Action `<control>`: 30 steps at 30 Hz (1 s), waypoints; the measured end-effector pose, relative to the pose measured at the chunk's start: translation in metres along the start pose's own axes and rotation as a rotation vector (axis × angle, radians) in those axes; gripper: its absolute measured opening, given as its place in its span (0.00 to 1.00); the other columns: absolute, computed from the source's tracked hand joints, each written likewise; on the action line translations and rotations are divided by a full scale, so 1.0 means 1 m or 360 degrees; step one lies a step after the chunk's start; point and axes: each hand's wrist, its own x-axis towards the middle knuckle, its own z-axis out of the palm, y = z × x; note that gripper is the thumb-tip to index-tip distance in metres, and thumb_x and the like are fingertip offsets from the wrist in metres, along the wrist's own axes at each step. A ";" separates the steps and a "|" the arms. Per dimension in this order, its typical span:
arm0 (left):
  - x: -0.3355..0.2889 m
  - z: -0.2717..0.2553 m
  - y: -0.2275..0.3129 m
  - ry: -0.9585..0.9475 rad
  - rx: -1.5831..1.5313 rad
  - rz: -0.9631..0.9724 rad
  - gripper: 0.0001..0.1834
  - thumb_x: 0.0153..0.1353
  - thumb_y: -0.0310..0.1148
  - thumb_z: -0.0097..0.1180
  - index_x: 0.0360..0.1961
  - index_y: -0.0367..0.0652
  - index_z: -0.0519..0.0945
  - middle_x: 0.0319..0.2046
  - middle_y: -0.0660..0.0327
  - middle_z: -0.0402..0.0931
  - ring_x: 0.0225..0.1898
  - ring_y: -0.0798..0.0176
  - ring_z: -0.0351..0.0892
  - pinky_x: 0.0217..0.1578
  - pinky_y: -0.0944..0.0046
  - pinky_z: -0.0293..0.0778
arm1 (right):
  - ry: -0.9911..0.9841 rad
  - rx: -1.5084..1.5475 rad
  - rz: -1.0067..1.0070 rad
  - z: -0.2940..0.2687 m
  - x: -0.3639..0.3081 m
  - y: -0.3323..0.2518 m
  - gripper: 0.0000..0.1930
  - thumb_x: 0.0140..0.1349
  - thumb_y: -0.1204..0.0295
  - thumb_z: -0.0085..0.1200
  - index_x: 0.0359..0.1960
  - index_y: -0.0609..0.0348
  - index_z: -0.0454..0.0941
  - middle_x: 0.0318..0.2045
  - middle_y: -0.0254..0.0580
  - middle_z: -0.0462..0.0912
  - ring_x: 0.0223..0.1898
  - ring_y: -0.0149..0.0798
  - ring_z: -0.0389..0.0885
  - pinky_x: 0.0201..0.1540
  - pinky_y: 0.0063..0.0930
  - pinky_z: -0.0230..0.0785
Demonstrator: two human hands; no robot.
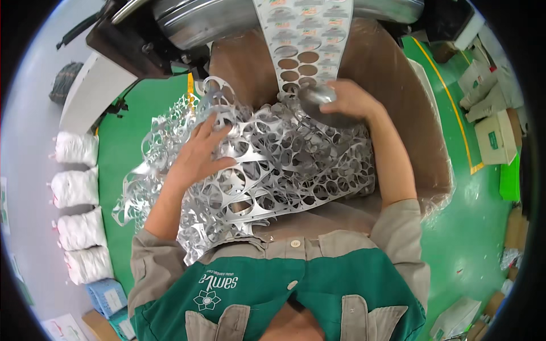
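Observation:
My left hand [200,152] rests with its fingers spread on a tangled heap of silver foil scrap [244,153], thin webbing full of round holes. My right hand [354,101] is closed at the far right of the heap. Its thumb and fingers grip a round shiny silver piece [316,98], blurred by motion, perhaps one or more foil lids. Just beyond it a printed foil strip [307,34] hangs down from a machine, with round holes cut through its lower end. Under the scrap, loose dark discs seem to lie, partly hidden.
The scrap spills over the left side of a large brown box [392,85] lined with clear plastic. A metal roller [210,20] spans the far side. White bundles [79,187] line the left of the green floor [449,238]. Bins and boxes [496,136] stand at right.

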 end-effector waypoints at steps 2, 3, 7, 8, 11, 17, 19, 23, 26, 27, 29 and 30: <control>-0.006 -0.006 0.003 -0.0145 -0.0043 0.0072 0.21 0.41 0.20 0.50 0.42 0.41 0.75 0.47 0.52 0.71 0.51 0.47 0.67 0.49 0.57 0.65 | 0.0039 0.1033 0.0050 -0.037 -0.006 -0.034 0.24 0.52 0.68 0.58 0.50 0.62 0.69 0.42 0.42 0.78 0.43 0.34 0.76 0.47 0.28 0.67; -0.009 -0.016 0.007 -0.0159 -0.0042 0.0150 0.20 0.39 0.17 0.48 0.38 0.40 0.76 0.43 0.53 0.73 0.49 0.47 0.68 0.47 0.57 0.66 | 0.0076 0.1557 -0.0145 -0.043 -0.013 -0.042 0.22 0.54 0.67 0.56 0.50 0.61 0.69 0.42 0.41 0.78 0.44 0.34 0.76 0.48 0.29 0.68; -0.027 -0.060 0.034 0.0033 -0.0184 0.0354 0.15 0.31 0.15 0.44 0.25 0.37 0.75 0.28 0.57 0.74 0.37 0.51 0.71 0.37 0.59 0.67 | -0.0062 0.3051 -0.0446 0.018 -0.010 -0.014 0.22 0.60 0.60 0.51 0.51 0.61 0.67 0.43 0.38 0.77 0.43 0.33 0.77 0.46 0.28 0.71; -0.034 -0.072 0.036 0.0093 -0.0211 0.0400 0.17 0.28 0.14 0.43 0.24 0.36 0.76 0.25 0.57 0.73 0.34 0.55 0.71 0.33 0.64 0.66 | -0.0337 0.2853 -0.0279 0.041 0.000 0.017 0.21 0.61 0.60 0.50 0.50 0.61 0.68 0.45 0.38 0.76 0.46 0.34 0.75 0.49 0.30 0.70; -0.062 -0.088 0.038 0.0025 -0.0226 0.0031 0.18 0.29 0.15 0.43 0.25 0.38 0.78 0.25 0.58 0.73 0.33 0.57 0.70 0.33 0.65 0.65 | -0.0154 0.0257 0.0587 0.103 0.005 0.062 0.30 0.51 0.56 0.59 0.54 0.58 0.68 0.46 0.52 0.75 0.49 0.41 0.74 0.49 0.34 0.66; -0.058 -0.065 0.031 -0.0036 -0.0543 0.0167 0.20 0.28 0.16 0.46 0.27 0.42 0.79 0.28 0.62 0.74 0.34 0.56 0.71 0.37 0.58 0.66 | -0.0471 -0.0562 0.0474 0.102 -0.015 0.055 0.23 0.42 0.63 0.62 0.40 0.60 0.75 0.39 0.51 0.77 0.42 0.51 0.76 0.42 0.42 0.68; -0.045 -0.063 0.035 -0.0019 -0.0518 0.0300 0.20 0.29 0.17 0.46 0.28 0.43 0.79 0.27 0.62 0.74 0.34 0.55 0.70 0.37 0.58 0.66 | -0.0536 -0.0438 0.0021 0.065 -0.015 0.037 0.21 0.42 0.63 0.62 0.37 0.62 0.74 0.34 0.51 0.77 0.38 0.49 0.77 0.40 0.39 0.68; -0.044 -0.074 0.049 -0.0020 -0.0530 0.0432 0.13 0.35 0.27 0.48 0.25 0.43 0.80 0.27 0.63 0.74 0.34 0.55 0.70 0.37 0.59 0.66 | -0.0198 0.1356 -0.0263 -0.031 -0.021 -0.057 0.22 0.50 0.65 0.57 0.46 0.64 0.71 0.35 0.39 0.78 0.37 0.28 0.74 0.40 0.23 0.68; -0.042 -0.082 0.052 0.0057 -0.0639 0.0689 0.11 0.40 0.34 0.50 0.24 0.45 0.81 0.26 0.64 0.74 0.33 0.55 0.68 0.35 0.60 0.65 | 0.0057 0.2501 -0.0632 -0.025 -0.011 -0.046 0.22 0.60 0.63 0.51 0.53 0.62 0.68 0.45 0.41 0.77 0.45 0.33 0.76 0.46 0.28 0.69; -0.040 -0.086 0.049 0.0103 -0.0687 0.0810 0.10 0.42 0.36 0.51 0.24 0.46 0.82 0.26 0.64 0.74 0.33 0.56 0.68 0.34 0.60 0.65 | -0.0043 0.2655 -0.0550 -0.003 -0.003 -0.025 0.25 0.58 0.61 0.52 0.54 0.62 0.66 0.46 0.42 0.76 0.46 0.35 0.76 0.47 0.29 0.69; -0.046 -0.096 0.031 0.0193 -0.0899 0.1068 0.10 0.45 0.38 0.52 0.24 0.46 0.82 0.24 0.63 0.73 0.32 0.57 0.67 0.32 0.61 0.63 | -0.0256 0.2048 0.0272 0.065 0.010 0.029 0.30 0.56 0.57 0.54 0.55 0.62 0.64 0.48 0.42 0.75 0.49 0.38 0.74 0.50 0.32 0.68; -0.051 -0.106 0.023 0.0225 -0.1031 0.1169 0.10 0.45 0.38 0.53 0.24 0.46 0.82 0.23 0.63 0.72 0.32 0.57 0.66 0.30 0.62 0.62 | -0.0228 0.1469 0.0551 0.099 0.012 0.051 0.32 0.55 0.55 0.56 0.56 0.62 0.62 0.48 0.42 0.74 0.50 0.40 0.74 0.51 0.33 0.68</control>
